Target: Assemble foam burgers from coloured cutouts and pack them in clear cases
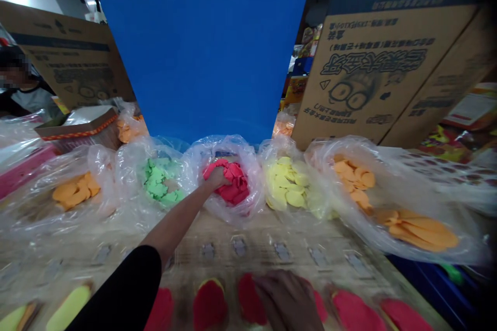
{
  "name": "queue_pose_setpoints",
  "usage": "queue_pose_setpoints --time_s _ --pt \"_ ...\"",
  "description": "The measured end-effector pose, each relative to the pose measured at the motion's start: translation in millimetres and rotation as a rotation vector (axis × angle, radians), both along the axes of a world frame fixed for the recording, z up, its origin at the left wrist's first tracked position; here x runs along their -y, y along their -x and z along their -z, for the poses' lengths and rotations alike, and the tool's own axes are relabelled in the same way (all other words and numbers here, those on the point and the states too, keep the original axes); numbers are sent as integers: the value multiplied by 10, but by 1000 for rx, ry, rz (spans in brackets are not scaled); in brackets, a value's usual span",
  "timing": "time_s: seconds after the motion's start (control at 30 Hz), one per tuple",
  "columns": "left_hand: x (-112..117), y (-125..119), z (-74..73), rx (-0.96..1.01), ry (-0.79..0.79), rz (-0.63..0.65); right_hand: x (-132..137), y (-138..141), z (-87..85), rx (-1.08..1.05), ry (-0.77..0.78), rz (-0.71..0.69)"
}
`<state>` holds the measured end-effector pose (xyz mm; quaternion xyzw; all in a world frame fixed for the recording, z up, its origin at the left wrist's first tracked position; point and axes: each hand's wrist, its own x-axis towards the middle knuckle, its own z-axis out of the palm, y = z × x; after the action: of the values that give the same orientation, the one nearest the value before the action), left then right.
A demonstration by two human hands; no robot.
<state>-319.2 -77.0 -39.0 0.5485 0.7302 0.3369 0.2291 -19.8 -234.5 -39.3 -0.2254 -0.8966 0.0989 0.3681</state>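
Observation:
My left hand (218,179) reaches into a clear plastic bag (196,165) of red flat scalloped pieces (237,191). Its fingertips are partly hidden among the pieces, so I cannot tell whether they grip one. My right hand (287,297) is over the front row, blurred, its fingers spread and lying on or just above a red rounded piece (249,297). Another red piece (209,305) lies to its left, and a red piece (357,310) to its right. At the far left of the row are a yellow piece (70,307) and a yellow-and-orange one (19,315).
Beside the red bag stand bags of green pieces (157,181), yellow pieces (289,183) and orange pieces (353,178). A blue board (209,67) rises behind, flanked by cardboard boxes (373,72). Small clear packets (238,245) lie in a row. A person (27,88) is at far left.

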Motion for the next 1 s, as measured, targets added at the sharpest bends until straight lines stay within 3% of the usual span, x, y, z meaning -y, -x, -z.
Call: queue_pose_setpoints --time_s 0.17,0.33,0.47,0.6,0.73,0.8,1.0 --pt "144 -102 10 55 -44 -59 4 -47 28 41 26 -34" --pt "312 -21 -181 265 -74 -143 58 23 33 -10 117 -33" --pt "469 51 -394 559 -101 -214 14 177 -69 -104 325 -46" --pt "739 36 -627 851 -155 -251 -194 527 -270 -262 611 -10" --pt "1281 21 -799 1043 -201 -238 -360 1078 -495 -452 693 86" --pt "1646 33 -829 1140 -213 -245 -334 1374 -582 -460 695 33" --pt "2798 226 -776 1405 -242 -357 237 2113 -603 -269 585 -226"
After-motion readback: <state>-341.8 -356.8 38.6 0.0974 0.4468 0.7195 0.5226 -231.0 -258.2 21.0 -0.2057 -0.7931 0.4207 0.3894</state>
